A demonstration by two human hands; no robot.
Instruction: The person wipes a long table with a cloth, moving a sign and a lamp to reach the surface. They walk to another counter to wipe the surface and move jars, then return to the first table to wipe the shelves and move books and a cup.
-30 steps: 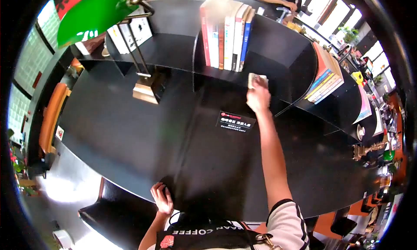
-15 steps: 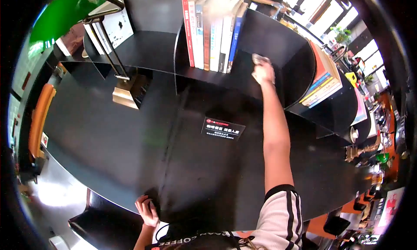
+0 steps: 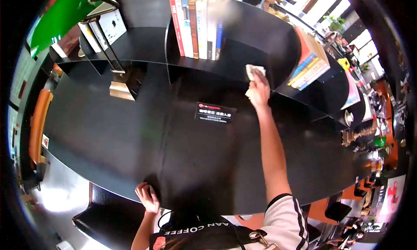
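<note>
My right hand is stretched far forward, pressing a pale cloth against the front part of the black shelf. Parts of the cloth stick out past the fingertips and on the left side of the palm. To the left of it, a row of upright books stands in the same shelf compartment. Close to my body, my left hand rests on the near edge of the black table, its fingers slightly bent and apart, with nothing visible in them.
A black sign with white lettering lies on the table. Left of it stands a lamp with a brass base and a green shade. More books lean at the right, near a white cup. An orange chair back is at far left.
My right hand has come back from inside the shelf compartment towards its front edge, and more of the cloth shows. My left hand stays on the table edge. The view has shifted slightly.
</note>
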